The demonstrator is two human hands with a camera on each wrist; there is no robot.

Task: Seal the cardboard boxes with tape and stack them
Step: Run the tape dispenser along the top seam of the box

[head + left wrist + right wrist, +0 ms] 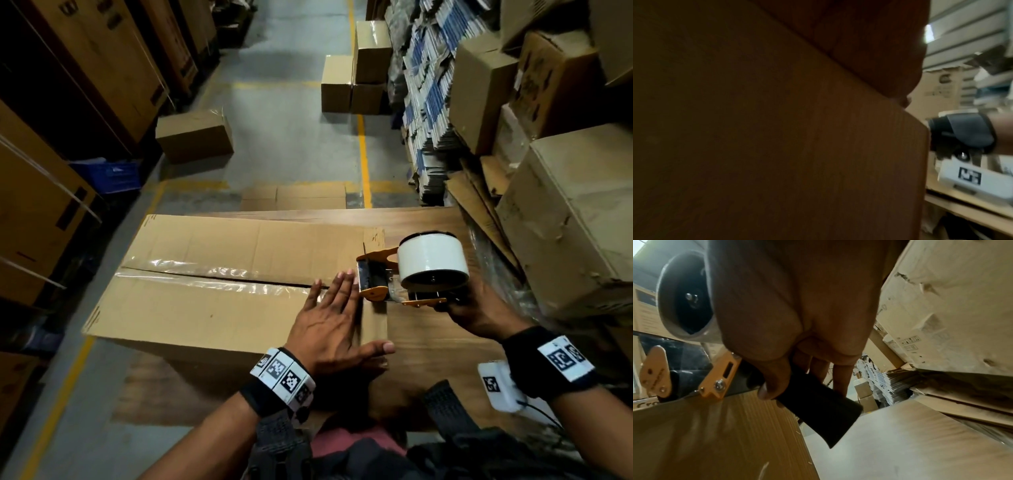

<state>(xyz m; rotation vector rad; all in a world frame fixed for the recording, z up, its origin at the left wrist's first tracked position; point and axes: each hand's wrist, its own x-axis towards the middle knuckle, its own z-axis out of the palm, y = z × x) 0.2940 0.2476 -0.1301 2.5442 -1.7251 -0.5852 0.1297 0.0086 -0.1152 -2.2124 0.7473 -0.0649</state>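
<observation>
A long cardboard box (219, 308) lies on a wooden table (435, 346), with clear tape (212, 279) along its top seam. My left hand (334, 318) lies flat on the box's right end, fingers straight over the tape, thumb at the corner. Just off that end, my right hand (476, 317) grips the black handle (818, 404) of an orange tape dispenser (404, 274) that carries a white roll (433, 260). In the left wrist view the box's side (777, 146) fills the frame, dark. The right wrist view shows the dispenser (719, 374) at the box edge.
A sealed box (195, 137) sits on the floor ahead, and a stack of sealed boxes (359, 68) stands farther back. Large cartons (575, 222) and flattened cardboard crowd the right. Tall cartons (41, 205) and a blue crate (109, 174) line the left.
</observation>
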